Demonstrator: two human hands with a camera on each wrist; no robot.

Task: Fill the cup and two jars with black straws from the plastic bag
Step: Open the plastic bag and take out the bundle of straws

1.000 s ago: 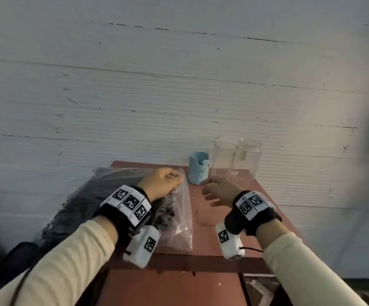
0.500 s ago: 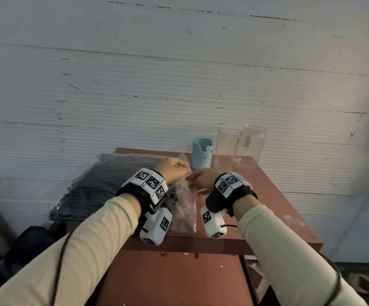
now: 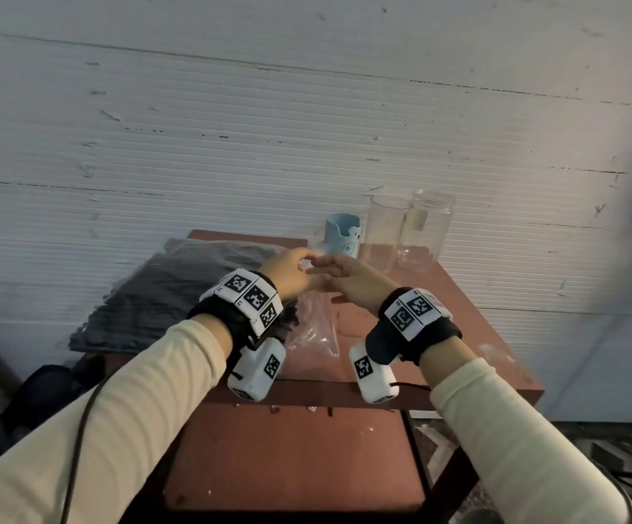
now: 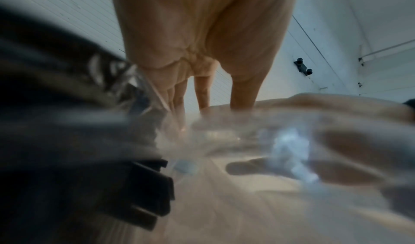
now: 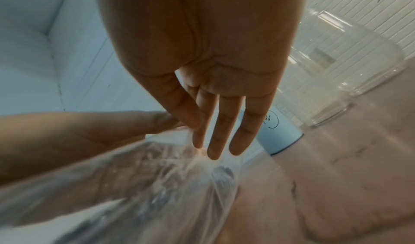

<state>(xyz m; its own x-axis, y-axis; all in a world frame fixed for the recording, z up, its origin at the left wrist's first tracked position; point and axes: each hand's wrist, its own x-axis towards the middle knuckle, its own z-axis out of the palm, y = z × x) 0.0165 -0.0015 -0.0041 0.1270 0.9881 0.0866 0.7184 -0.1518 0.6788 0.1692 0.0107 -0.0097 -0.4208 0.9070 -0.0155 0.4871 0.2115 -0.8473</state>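
A clear plastic bag [image 3: 178,296] packed with black straws [image 4: 145,194] lies on the left of the red-brown table [image 3: 458,315]. Its empty, crumpled mouth [image 3: 314,330] points right. My left hand [image 3: 299,264] pinches the top edge of the mouth with curled fingers [image 4: 179,95]. My right hand [image 3: 326,266] meets it there, its fingers [image 5: 215,146] straight and touching the plastic [image 5: 157,176], the thumb held apart. A light blue cup [image 3: 343,236] and two clear jars [image 3: 384,232] [image 3: 424,228] stand upright at the back, all without straws.
A white ribbed wall [image 3: 307,126] rises directly behind the table. A lower red-brown surface [image 3: 291,459] sits in front of the table edge. A dark bag or bundle [image 3: 46,391] lies on the floor at the left.
My right hand has moved left from beside the bag until its fingers meet my left hand at the bag's mouth. My left hand keeps its hold and has lifted the mouth a little.
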